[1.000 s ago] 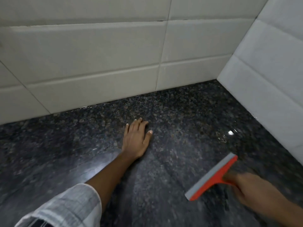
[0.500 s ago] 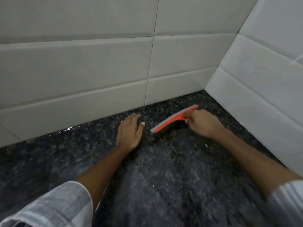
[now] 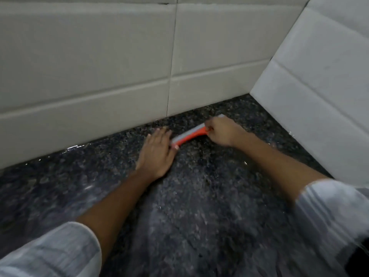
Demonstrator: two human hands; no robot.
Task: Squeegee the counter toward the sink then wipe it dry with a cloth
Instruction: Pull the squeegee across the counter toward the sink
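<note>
right hand (image 3: 221, 131) gripping squeegee (image 3: 188, 135) (orange), counter (image 3: 199, 206)

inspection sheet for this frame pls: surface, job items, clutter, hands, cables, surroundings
Surface: dark speckled granite counter, wet glints near the back wall.
Job's things: orange squeegee with grey blade set on the counter near the back wall; no cloth or sink in view.
Clutter: nothing seen.
Grippers: right hand closed on the squeegee handle; left hand flat on the counter, thumb at the blade's end.
Cables: nothing seen.
Surroundings: pale rectangular wall tiles behind and on the right, forming a corner.
</note>
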